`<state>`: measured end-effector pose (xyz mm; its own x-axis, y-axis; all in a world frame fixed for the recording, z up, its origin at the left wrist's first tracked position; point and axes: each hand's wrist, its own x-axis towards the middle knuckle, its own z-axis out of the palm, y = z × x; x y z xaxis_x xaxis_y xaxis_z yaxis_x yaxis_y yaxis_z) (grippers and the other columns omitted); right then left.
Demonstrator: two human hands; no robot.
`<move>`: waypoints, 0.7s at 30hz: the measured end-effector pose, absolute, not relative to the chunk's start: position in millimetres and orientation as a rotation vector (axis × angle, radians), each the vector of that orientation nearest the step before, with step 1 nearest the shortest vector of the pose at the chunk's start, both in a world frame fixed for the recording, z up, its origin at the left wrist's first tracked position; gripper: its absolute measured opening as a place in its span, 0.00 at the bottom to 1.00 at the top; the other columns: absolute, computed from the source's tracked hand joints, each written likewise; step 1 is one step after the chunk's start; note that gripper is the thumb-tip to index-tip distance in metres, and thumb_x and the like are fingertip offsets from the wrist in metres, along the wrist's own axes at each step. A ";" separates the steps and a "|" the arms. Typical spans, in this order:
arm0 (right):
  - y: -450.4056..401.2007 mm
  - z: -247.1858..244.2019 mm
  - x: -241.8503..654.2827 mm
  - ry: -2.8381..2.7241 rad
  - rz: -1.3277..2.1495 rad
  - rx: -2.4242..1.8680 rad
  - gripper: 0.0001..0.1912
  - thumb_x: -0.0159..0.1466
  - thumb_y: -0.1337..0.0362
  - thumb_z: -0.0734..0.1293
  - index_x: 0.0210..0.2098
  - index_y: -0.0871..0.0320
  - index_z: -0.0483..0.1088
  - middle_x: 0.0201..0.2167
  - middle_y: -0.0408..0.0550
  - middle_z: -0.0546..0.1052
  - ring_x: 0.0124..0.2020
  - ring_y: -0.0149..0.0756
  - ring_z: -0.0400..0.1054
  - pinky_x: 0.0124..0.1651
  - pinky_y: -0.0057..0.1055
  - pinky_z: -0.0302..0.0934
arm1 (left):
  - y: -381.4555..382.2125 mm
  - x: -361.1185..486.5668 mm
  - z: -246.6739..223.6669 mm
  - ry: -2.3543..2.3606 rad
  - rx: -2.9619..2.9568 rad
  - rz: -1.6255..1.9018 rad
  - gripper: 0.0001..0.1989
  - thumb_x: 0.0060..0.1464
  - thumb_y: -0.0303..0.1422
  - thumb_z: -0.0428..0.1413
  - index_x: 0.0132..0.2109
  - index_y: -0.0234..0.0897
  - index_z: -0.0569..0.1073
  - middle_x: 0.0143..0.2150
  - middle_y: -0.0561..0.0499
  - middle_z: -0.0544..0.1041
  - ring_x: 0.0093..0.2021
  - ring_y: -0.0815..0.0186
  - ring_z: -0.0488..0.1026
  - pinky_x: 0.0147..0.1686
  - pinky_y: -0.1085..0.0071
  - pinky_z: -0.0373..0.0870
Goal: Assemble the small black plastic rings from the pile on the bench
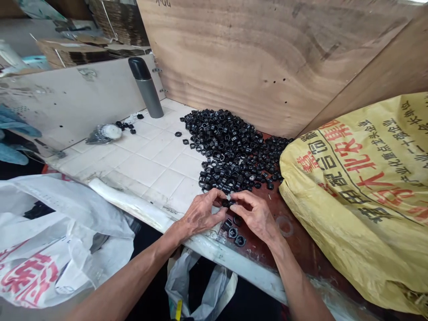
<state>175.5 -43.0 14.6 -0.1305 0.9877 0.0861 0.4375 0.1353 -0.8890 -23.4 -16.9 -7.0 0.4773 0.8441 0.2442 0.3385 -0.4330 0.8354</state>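
Observation:
A large heap of small black plastic rings point(230, 149) lies on the white tiled counter point(150, 165) and spills onto a dark red-brown board point(294, 249). My left hand point(202, 213) and my right hand point(254, 216) meet at the heap's near edge. Their fingertips pinch a small black plastic ring point(227, 203) between them. Just below my fingers, several loose rings point(235, 232) lie apart from the heap. The hands hide part of the counter beneath them, and I cannot tell whether the pinched piece is one ring or two.
A bulging yellow woven sack point(354, 200) with red print fills the right side. Plywood boards point(267, 58) wall the back. A grey flask point(146, 88) stands at the back of the counter. A white plastic bag point(56, 236) lies at the left, another hanging below the edge.

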 end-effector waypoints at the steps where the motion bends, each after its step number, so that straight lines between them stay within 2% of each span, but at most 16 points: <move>1: -43.3 13.8 174.6 -1.668 0.950 -1.400 0.09 0.61 0.66 0.69 0.42 0.54 0.75 0.39 0.45 0.79 0.38 0.35 0.74 0.43 0.30 0.67 | -16.8 -23.4 -6.4 0.951 1.924 0.876 0.14 0.54 0.26 0.57 0.48 0.39 0.67 0.39 0.53 0.76 0.38 0.67 0.78 0.42 0.69 0.75; 3: -43.6 12.9 173.6 -1.670 0.927 -1.396 0.07 0.61 0.66 0.70 0.41 0.55 0.75 0.38 0.44 0.79 0.36 0.35 0.74 0.41 0.30 0.67 | -16.3 -23.3 -6.9 0.895 1.829 0.890 0.14 0.54 0.25 0.55 0.48 0.39 0.67 0.40 0.53 0.76 0.39 0.68 0.78 0.42 0.71 0.76; 7: -43.3 14.2 173.1 -1.716 0.833 -1.312 0.03 0.62 0.65 0.69 0.36 0.55 0.76 0.39 0.46 0.79 0.42 0.37 0.74 0.47 0.31 0.67 | -14.0 -23.9 -12.2 0.793 1.819 0.981 0.12 0.56 0.24 0.54 0.48 0.37 0.69 0.45 0.50 0.72 0.39 0.70 0.76 0.42 0.71 0.77; 9: -43.7 13.8 172.2 -1.686 0.839 -1.315 0.04 0.63 0.64 0.69 0.38 0.54 0.76 0.39 0.47 0.79 0.41 0.37 0.74 0.45 0.31 0.68 | -13.1 -24.9 -14.3 0.751 1.823 1.001 0.12 0.57 0.25 0.55 0.49 0.37 0.70 0.48 0.49 0.71 0.41 0.69 0.76 0.43 0.70 0.77; 13: -46.1 6.5 168.2 -1.574 0.883 -1.400 0.16 0.64 0.61 0.69 0.50 0.53 0.69 0.39 0.47 0.79 0.36 0.36 0.75 0.41 0.31 0.70 | -12.6 -27.1 -16.1 0.700 1.823 1.001 0.13 0.59 0.27 0.55 0.51 0.38 0.70 0.49 0.47 0.71 0.44 0.66 0.75 0.45 0.67 0.78; 15: -47.2 2.4 166.1 -1.593 0.842 -1.416 0.15 0.66 0.59 0.67 0.51 0.53 0.67 0.37 0.46 0.79 0.33 0.36 0.75 0.39 0.31 0.70 | -12.7 -27.6 -16.2 0.689 1.836 1.016 0.13 0.59 0.27 0.55 0.51 0.39 0.71 0.49 0.46 0.72 0.45 0.65 0.75 0.45 0.66 0.78; 17: -48.1 0.7 165.2 -1.675 0.762 -1.419 0.11 0.68 0.59 0.64 0.48 0.53 0.68 0.34 0.46 0.79 0.30 0.35 0.74 0.38 0.31 0.69 | -12.6 -27.9 -15.8 0.693 1.853 1.019 0.12 0.60 0.28 0.55 0.51 0.39 0.71 0.49 0.46 0.72 0.46 0.65 0.76 0.45 0.66 0.78; 19: -48.6 2.2 165.6 -1.787 0.680 -1.390 0.08 0.69 0.61 0.62 0.45 0.53 0.70 0.34 0.47 0.79 0.32 0.37 0.75 0.40 0.32 0.68 | -12.4 -28.2 -14.6 0.710 1.871 1.015 0.12 0.60 0.29 0.55 0.51 0.39 0.71 0.49 0.46 0.73 0.47 0.64 0.76 0.45 0.66 0.78; 21: -49.0 5.5 166.9 -1.876 0.624 -1.321 0.08 0.69 0.63 0.61 0.46 0.53 0.71 0.40 0.49 0.79 0.40 0.40 0.75 0.46 0.33 0.67 | -12.0 -28.8 -12.6 0.739 1.881 1.018 0.12 0.61 0.29 0.55 0.51 0.38 0.71 0.48 0.46 0.74 0.47 0.64 0.76 0.46 0.66 0.77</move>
<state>166.9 -49.0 5.5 -0.1907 0.9363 0.2950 0.5732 0.3501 -0.7408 -28.8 -12.0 -12.6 0.4934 0.7912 0.3613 0.0986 -0.4637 0.8805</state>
